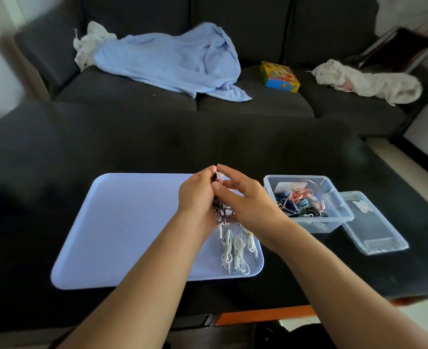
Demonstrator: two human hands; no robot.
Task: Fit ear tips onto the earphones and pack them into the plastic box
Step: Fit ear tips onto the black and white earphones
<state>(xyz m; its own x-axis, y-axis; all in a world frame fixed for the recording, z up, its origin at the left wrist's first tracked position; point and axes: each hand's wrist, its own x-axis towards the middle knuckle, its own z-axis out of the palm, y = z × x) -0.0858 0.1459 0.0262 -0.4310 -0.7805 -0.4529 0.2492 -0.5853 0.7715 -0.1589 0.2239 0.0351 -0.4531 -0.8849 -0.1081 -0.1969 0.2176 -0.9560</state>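
My left hand (197, 195) grips a bundled black earphone (221, 209) above the right part of the lilac tray (122, 222), holding its bud up at the fingertips. My right hand (243, 197) pinches a small white ear tip (218, 175) at that bud. The black cable hangs coiled between my palms. Several white earphones (235, 250) lie on the tray's right end. The clear plastic box (333, 224) stands to the right with several coloured earphones (299, 201) inside.
The box's clear lid (374, 222) lies to the right of the box on the black table. Behind the table is a dark sofa with a blue blanket (172, 59), a colourful carton (279, 76) and white cloths (366, 81).
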